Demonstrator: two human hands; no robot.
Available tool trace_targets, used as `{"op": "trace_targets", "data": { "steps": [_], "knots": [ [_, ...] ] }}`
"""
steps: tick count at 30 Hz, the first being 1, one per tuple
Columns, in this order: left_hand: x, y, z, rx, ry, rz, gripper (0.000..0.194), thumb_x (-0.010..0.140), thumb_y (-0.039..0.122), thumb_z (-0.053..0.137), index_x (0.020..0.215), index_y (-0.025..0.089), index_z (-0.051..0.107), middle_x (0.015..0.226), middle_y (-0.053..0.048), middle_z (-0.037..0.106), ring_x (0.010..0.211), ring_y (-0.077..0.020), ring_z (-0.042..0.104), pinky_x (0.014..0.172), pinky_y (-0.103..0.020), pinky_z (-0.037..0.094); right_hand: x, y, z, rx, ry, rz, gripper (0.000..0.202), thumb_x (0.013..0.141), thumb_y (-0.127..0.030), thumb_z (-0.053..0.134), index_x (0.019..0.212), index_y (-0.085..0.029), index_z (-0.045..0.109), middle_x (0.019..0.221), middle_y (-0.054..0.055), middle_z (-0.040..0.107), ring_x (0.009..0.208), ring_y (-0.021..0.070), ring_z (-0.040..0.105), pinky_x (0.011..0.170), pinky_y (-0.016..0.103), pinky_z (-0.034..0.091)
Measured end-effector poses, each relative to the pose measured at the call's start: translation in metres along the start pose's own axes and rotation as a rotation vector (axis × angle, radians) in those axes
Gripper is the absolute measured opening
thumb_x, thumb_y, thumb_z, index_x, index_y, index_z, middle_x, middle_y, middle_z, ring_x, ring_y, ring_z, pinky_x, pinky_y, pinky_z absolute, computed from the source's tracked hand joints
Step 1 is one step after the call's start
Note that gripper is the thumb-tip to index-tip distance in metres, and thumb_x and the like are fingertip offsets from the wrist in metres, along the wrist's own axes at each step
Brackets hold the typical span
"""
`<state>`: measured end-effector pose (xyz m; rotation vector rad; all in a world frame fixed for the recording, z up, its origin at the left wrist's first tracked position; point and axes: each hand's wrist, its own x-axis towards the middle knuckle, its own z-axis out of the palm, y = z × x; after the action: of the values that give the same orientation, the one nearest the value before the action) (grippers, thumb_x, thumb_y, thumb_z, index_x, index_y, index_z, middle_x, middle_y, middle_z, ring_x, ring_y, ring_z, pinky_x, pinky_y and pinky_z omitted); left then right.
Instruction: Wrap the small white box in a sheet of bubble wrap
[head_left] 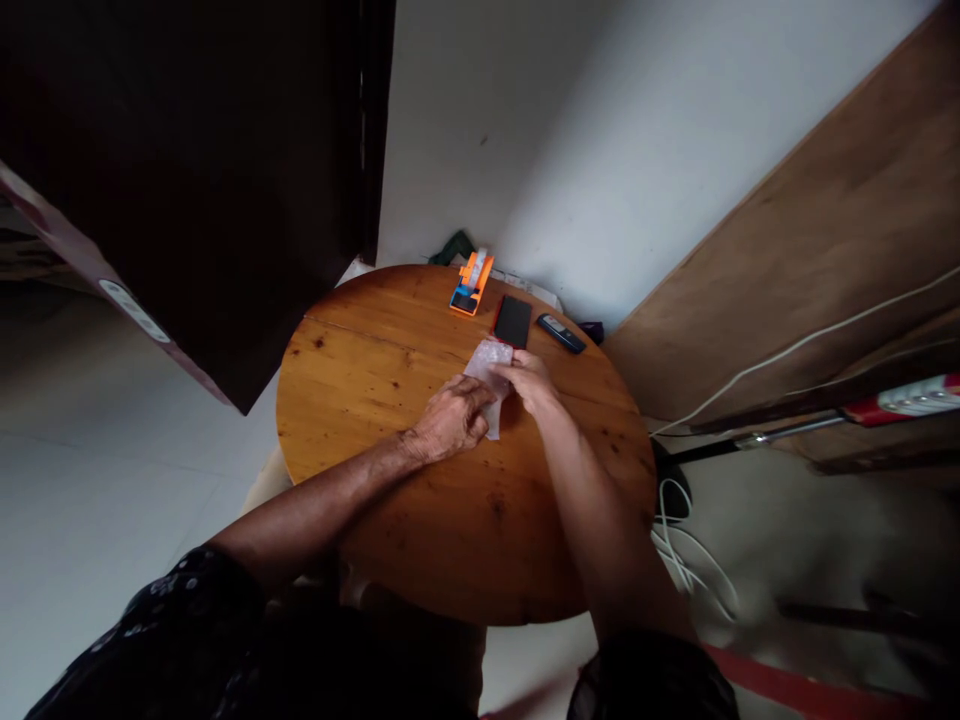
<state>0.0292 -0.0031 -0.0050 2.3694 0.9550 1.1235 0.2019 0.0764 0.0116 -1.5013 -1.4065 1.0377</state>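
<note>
A whitish, translucent piece of wrap [487, 357] lies over the middle of the round wooden table [360, 385]. My left hand [457, 415] rests on its lower left part, the fingers curled and pressed on it. From the right, my right hand [529, 378] grips the wrap's right edge between thumb and fingers. Whatever may lie under or inside the wrap cannot be made out. Just beyond it lies a dark flat rectangular object with a red edge [513, 322], near my right fingertips.
An orange and blue tape dispenser [471, 285] stands near the table's back edge. A dark remote control [561, 333] lies at the back right. The wall is behind; a white cable [694, 560] hangs beyond the right edge.
</note>
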Motion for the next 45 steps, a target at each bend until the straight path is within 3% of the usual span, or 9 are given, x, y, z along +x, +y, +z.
{"op": "trace_targets", "data": {
  "steps": [8, 15, 21, 25, 32, 36, 39, 42, 45],
  "knots": [
    [-0.002, 0.009, -0.007, 0.065, -0.049, -0.081, 0.04, 0.078, 0.016, 0.057, 0.115, 0.013, 0.07, 0.125, -0.012, 0.068, 0.116, -0.0304, 0.057, 0.105, -0.047, 0.048, 0.006, 0.005, 0.004, -0.004, 0.021, 0.04, 0.025, 0.056, -0.024, 0.069, 0.081, -0.018, 0.067, 0.072, 0.0, 0.068, 0.066, 0.0159, 0.059, 0.061, 0.027, 0.045],
    [-0.003, 0.011, -0.009, 0.08, -0.037, -0.068, 0.04, 0.08, 0.016, 0.052, 0.115, 0.014, 0.07, 0.123, -0.011, 0.069, 0.111, -0.0273, 0.059, 0.102, -0.045, 0.049, 0.005, 0.01, 0.006, 0.008, 0.093, -0.022, 0.029, 0.062, -0.035, 0.064, 0.086, -0.019, 0.066, 0.072, -0.002, 0.064, 0.067, 0.0145, 0.052, 0.061, 0.026, 0.04],
    [-0.003, 0.005, -0.006, 0.071, -0.007, -0.031, 0.039, 0.081, 0.016, 0.05, 0.114, 0.01, 0.07, 0.122, -0.014, 0.07, 0.111, -0.027, 0.06, 0.103, -0.045, 0.049, -0.005, -0.009, 0.005, 0.196, 0.058, -0.071, 0.025, 0.06, -0.036, 0.069, 0.076, -0.021, 0.057, 0.069, -0.004, 0.059, 0.065, 0.013, 0.049, 0.062, 0.026, 0.039],
    [-0.003, 0.004, -0.004, 0.06, 0.0, -0.044, 0.037, 0.082, 0.015, 0.052, 0.114, 0.01, 0.07, 0.122, -0.013, 0.07, 0.111, -0.027, 0.059, 0.104, -0.046, 0.048, -0.017, -0.029, 0.001, 0.16, -0.028, -0.097, 0.025, 0.06, -0.034, 0.069, 0.072, -0.022, 0.051, 0.064, -0.006, 0.049, 0.061, 0.0117, 0.043, 0.058, 0.026, 0.035],
    [-0.006, 0.005, -0.003, 0.117, 0.086, -0.201, 0.025, 0.078, 0.026, 0.065, 0.101, 0.017, 0.07, 0.111, -0.013, 0.063, 0.101, -0.0293, 0.057, 0.093, -0.048, 0.052, -0.066, -0.045, -0.011, -0.112, -0.119, -0.308, 0.012, 0.072, -0.03, 0.063, 0.077, -0.02, 0.059, 0.068, -0.003, 0.052, 0.063, 0.0119, 0.045, 0.06, 0.027, 0.035],
    [-0.004, 0.006, -0.008, 0.113, 0.081, -0.343, 0.019, 0.075, 0.028, 0.07, 0.089, 0.019, 0.064, 0.098, -0.011, 0.059, 0.097, -0.0287, 0.057, 0.091, -0.045, 0.052, -0.093, -0.03, -0.007, -0.173, -0.086, -0.419, 0.004, 0.076, -0.024, 0.06, 0.079, -0.021, 0.061, 0.075, -0.001, 0.063, 0.066, 0.0137, 0.055, 0.064, 0.028, 0.043],
    [-0.003, 0.004, -0.011, 0.052, 0.099, -0.416, 0.036, 0.07, 0.027, 0.075, 0.102, 0.016, 0.061, 0.105, -0.012, 0.059, 0.101, -0.0294, 0.058, 0.093, -0.045, 0.052, -0.106, -0.012, 0.002, -0.178, -0.06, -0.565, 0.011, 0.077, -0.017, 0.055, 0.083, -0.023, 0.061, 0.094, 0.003, 0.071, 0.087, 0.0183, 0.067, 0.077, 0.031, 0.051],
    [-0.004, -0.001, -0.013, -0.045, 0.111, -0.345, 0.053, 0.072, 0.023, 0.075, 0.12, 0.016, 0.056, 0.121, -0.013, 0.055, 0.112, -0.0281, 0.056, 0.101, -0.044, 0.05, -0.113, 0.003, 0.009, -0.246, -0.018, -0.7, 0.013, 0.081, -0.016, 0.054, 0.088, -0.025, 0.06, 0.107, 0.006, 0.072, 0.104, 0.0212, 0.069, 0.087, 0.035, 0.054],
    [-0.005, -0.007, -0.015, -0.143, 0.042, -0.224, 0.033, 0.078, 0.02, 0.07, 0.109, 0.017, 0.059, 0.128, -0.013, 0.052, 0.124, -0.0279, 0.052, 0.106, -0.044, 0.046, -0.115, 0.012, 0.011, -0.347, 0.046, -0.783, 0.014, 0.084, -0.016, 0.054, 0.091, -0.026, 0.06, 0.112, 0.008, 0.073, 0.11, 0.023, 0.068, 0.094, 0.04, 0.054]
  ]
}}
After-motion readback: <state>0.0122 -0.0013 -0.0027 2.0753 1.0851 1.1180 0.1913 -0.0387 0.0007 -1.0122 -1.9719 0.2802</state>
